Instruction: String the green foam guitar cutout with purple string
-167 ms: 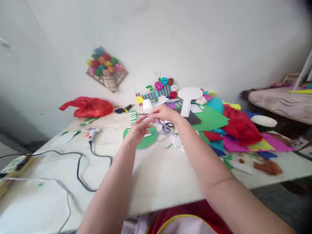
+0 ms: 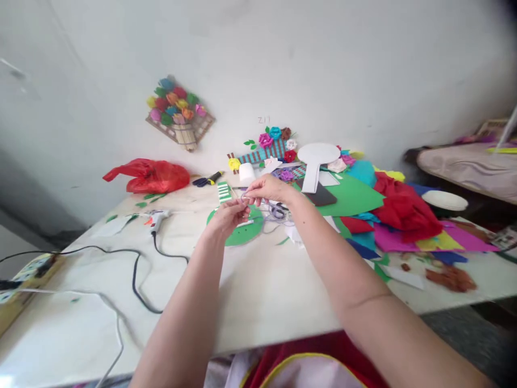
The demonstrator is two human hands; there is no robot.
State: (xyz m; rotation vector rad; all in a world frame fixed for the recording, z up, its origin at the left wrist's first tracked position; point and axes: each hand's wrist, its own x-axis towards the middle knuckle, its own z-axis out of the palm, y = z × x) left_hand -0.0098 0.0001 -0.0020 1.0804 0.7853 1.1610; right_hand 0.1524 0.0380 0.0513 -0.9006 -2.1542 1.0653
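Both hands meet over a green foam piece (image 2: 243, 235) with a rounded body and a green-and-white striped neck (image 2: 224, 192). My left hand (image 2: 229, 216) is closed in a pinch on a thin purple yarn (image 2: 278, 211). My right hand (image 2: 269, 189) pinches the same yarn just above, and a small loop shows between the fingertips. The rest of the yarn lies in loose coils below my right hand, beside what looks like dark scissor handles. The fingers partly cover the green piece.
At left lie a hot glue gun (image 2: 159, 220) with its black cord (image 2: 135, 280), a red plastic bag (image 2: 157, 177) and pliers (image 2: 208, 179). A white paddle-shaped cutout (image 2: 319, 155), green sheet (image 2: 355, 195) and red crepe paper (image 2: 406, 207) crowd the right. A power strip (image 2: 30, 280) sits far left.
My left fingers have drawn together into a pinch, and a yarn loop now shows between both hands. The whole view has shifted slightly.
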